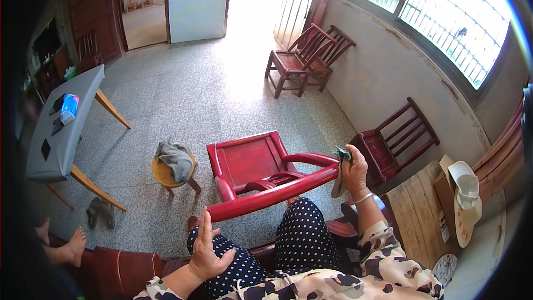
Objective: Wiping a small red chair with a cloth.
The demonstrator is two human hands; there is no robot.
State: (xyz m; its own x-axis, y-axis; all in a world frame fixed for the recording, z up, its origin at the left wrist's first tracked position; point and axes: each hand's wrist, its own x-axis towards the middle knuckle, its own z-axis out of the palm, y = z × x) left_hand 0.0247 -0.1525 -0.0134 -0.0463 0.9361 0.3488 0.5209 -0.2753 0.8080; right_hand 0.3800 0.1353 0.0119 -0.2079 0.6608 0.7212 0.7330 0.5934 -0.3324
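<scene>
A red lacquered wooden chair (pixel 254 156) stands in front of my knees, its curved top rail nearest me. My right hand (pixel 354 171) grips a greenish-grey cloth (pixel 341 175) at the right end of that rail. At the rail's left end, my left hand (pixel 208 250) is raised with its fingers apart and holds nothing; whether its fingertips touch the rail I cannot tell. To the left of the chair, a grey cloth (pixel 175 160) lies on a round wooden stool (pixel 164 173).
At left is a grey-covered table (pixel 79 121) with a tissue pack (pixel 69 108); shoes (pixel 100 212) lie below. Another person's bare foot (pixel 77 246) is at lower left. Chairs (pixel 287 62) stand near the wall. A wooden surface (pixel 416 204) and a visor hat (pixel 464 200) are at right.
</scene>
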